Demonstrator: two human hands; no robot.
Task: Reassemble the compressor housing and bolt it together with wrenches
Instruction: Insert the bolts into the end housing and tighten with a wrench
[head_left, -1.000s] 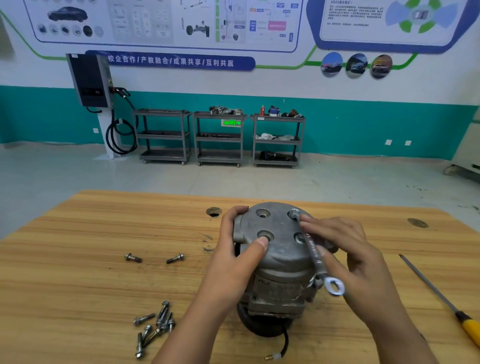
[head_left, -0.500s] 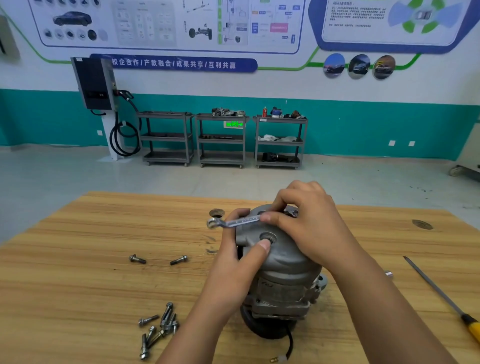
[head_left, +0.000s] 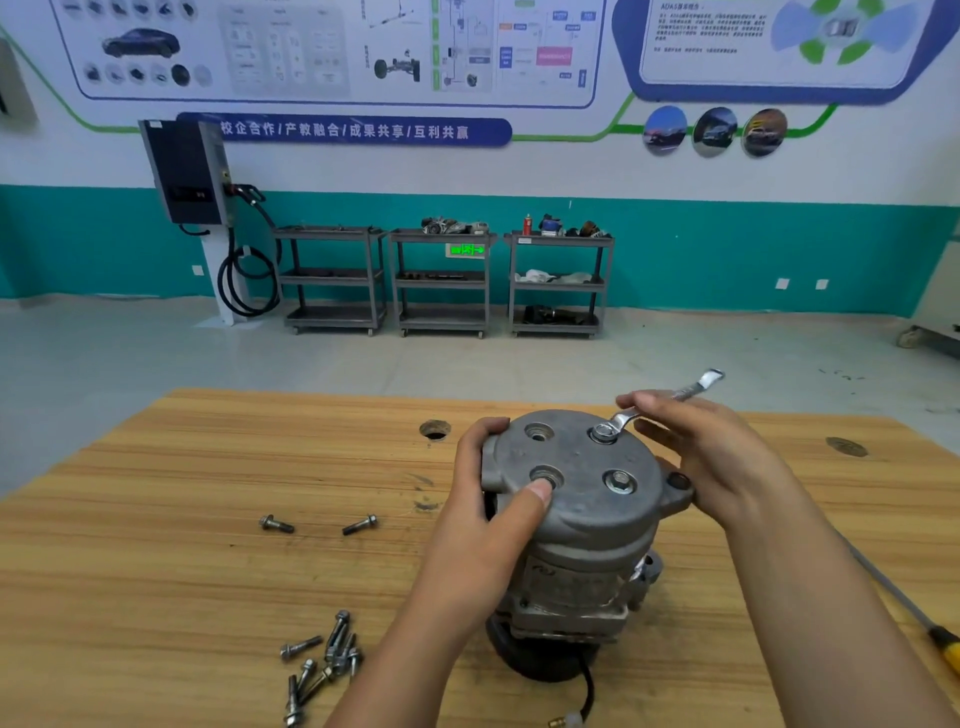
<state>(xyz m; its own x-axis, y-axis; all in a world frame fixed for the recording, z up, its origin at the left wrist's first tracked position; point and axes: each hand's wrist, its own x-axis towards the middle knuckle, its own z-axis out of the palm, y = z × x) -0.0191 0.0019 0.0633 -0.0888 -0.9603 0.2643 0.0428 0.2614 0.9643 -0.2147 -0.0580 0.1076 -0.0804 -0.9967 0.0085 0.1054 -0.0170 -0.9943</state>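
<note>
The grey compressor housing (head_left: 576, 499) stands upright on the wooden table (head_left: 156, 571). My left hand (head_left: 493, 499) grips its left side, thumb pressing beside an empty bolt hole on the top cover. My right hand (head_left: 711, 457) holds a small silver wrench (head_left: 660, 402) whose ring end sits on the far right bolt (head_left: 603, 432); the handle points away to the right. A second bolt (head_left: 621, 480) sits in the near right hole. Two left holes show no bolt heads.
Two loose bolts (head_left: 317, 525) lie left of the housing, and a pile of several bolts (head_left: 322, 660) lies near the front edge. A yellow-handled screwdriver (head_left: 930, 629) lies at the right. The table has round holes. Shelving carts stand by the far wall.
The wrench has swung round on the far right bolt: its handle pointed toward me, then left, and now points away to the right. My left hand has stayed on the housing.
</note>
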